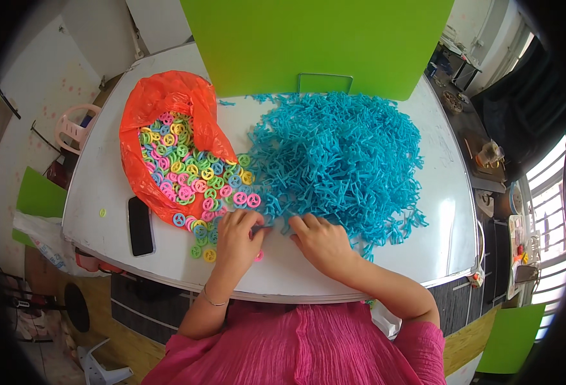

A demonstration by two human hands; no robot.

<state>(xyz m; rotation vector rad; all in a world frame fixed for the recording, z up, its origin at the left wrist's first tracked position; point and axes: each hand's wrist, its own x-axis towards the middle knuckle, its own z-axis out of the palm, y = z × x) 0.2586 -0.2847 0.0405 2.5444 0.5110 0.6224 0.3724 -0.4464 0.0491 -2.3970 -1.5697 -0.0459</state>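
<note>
My left hand (237,236) is at the near edge of the spread of small plastic wheels (180,170), which are pink, yellow, green and blue. Its thumb and fingers are bent toward each other; what lies between the tips is too small to make out. Close by on the right, my right hand (322,244) has its fingers curled at the near edge of a large heap of thin, forked blue plastic pieces (341,160). A blue piece shows at its fingertips. Several wheels spill from an open red plastic bag (135,138) and lie beside my left hand.
A black phone (141,226) lies on the white table (97,186) left of the wheels. Behind the blue heap stands a tall green panel (315,45) with a metal wire handle (325,76). One green wheel (102,212) sits apart at the left. A pink chair (74,125) stands beyond.
</note>
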